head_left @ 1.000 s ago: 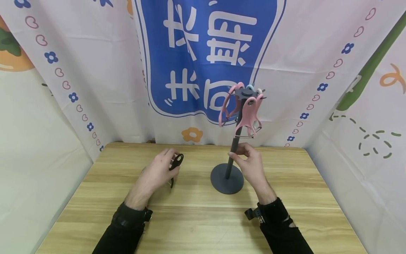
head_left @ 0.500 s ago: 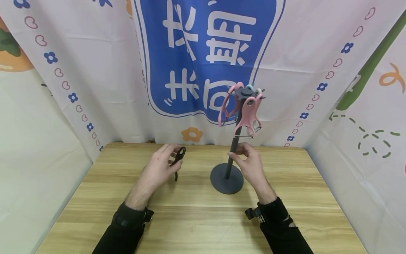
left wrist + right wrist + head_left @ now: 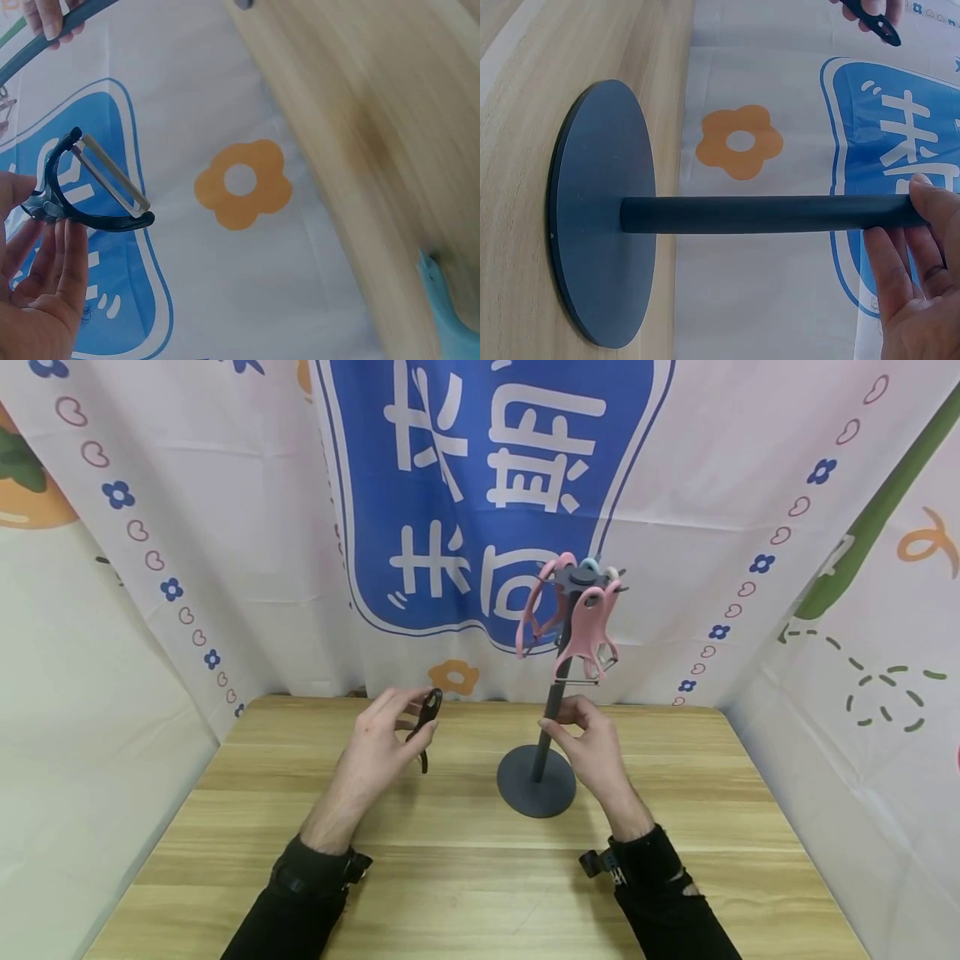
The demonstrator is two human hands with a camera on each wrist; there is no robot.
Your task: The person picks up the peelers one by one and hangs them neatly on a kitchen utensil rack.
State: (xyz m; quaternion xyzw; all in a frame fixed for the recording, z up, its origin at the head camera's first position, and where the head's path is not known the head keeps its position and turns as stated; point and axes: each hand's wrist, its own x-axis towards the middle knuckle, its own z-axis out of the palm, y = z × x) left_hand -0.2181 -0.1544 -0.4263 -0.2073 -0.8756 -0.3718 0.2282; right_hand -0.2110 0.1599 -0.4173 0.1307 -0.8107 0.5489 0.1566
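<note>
My left hand [image 3: 381,739] pinches a black Y-shaped peeler [image 3: 56,191] by its handle, raised over the table. The peeler's metal blade [image 3: 112,176] spans its two prongs in the left wrist view. With thumb and fingertips, my right hand [image 3: 592,745] holds the post of a dark grey stand [image 3: 765,214], whose round base [image 3: 604,217] is on the table. Near the stand's top, a pink peeler [image 3: 588,631] hangs in front and another pink peeler [image 3: 527,618] at the left. Behind them show a light blue loop [image 3: 589,564] and a whitish one [image 3: 613,575].
The wooden table [image 3: 465,893] ends at a printed cloth backdrop [image 3: 300,568], with cloth at both sides too. Low in the left wrist view, a light teal piece [image 3: 454,326] is partly visible on the table; the head view does not show it.
My left hand has lifted the black peeler up and slightly right, farther from me. My right hand and the stand have stayed in place.
</note>
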